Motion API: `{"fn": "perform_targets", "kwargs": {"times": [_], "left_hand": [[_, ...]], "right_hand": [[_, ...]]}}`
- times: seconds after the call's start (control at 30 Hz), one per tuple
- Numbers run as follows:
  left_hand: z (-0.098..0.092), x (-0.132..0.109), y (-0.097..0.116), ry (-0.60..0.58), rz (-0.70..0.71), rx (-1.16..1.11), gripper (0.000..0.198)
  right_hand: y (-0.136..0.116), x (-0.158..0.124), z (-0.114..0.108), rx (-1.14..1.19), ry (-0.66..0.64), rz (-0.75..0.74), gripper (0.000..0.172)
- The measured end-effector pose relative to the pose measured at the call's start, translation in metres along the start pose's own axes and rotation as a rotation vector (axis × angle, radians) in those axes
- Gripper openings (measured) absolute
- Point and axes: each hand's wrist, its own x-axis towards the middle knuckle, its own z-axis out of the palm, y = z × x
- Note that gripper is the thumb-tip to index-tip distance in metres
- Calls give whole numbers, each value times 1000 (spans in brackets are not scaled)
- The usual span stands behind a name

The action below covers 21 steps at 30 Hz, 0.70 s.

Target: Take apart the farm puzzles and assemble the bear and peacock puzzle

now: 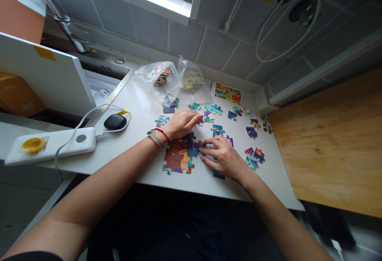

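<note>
L hand [185, 123]: held past joined section, fingers loosely together; grip, if any, can't be told.
R hand [221, 154]: fingers part-bent, slightly spread, tips set at dk-blue pc [197, 148]; pinch or touch can't be told.
Joined section [176, 158]: laid flat nr table's [139, 133] front edge, dk-blue pc at its R.
Pic card [227, 93]: placed back R.
</note>
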Motion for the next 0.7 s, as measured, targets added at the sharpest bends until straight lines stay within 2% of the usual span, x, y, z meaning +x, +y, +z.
{"fn": "perform_targets", "kwargs": {"times": [0.37, 0.7], "left_hand": [[3, 0, -4, -35, 5, 65, 61], [6, -1, -8, -59, 15, 89, 67]], "right_hand": [[3, 5, -6, -48, -74, -74, 20], [3, 12, -13, -118, -170, -128, 23]]}}
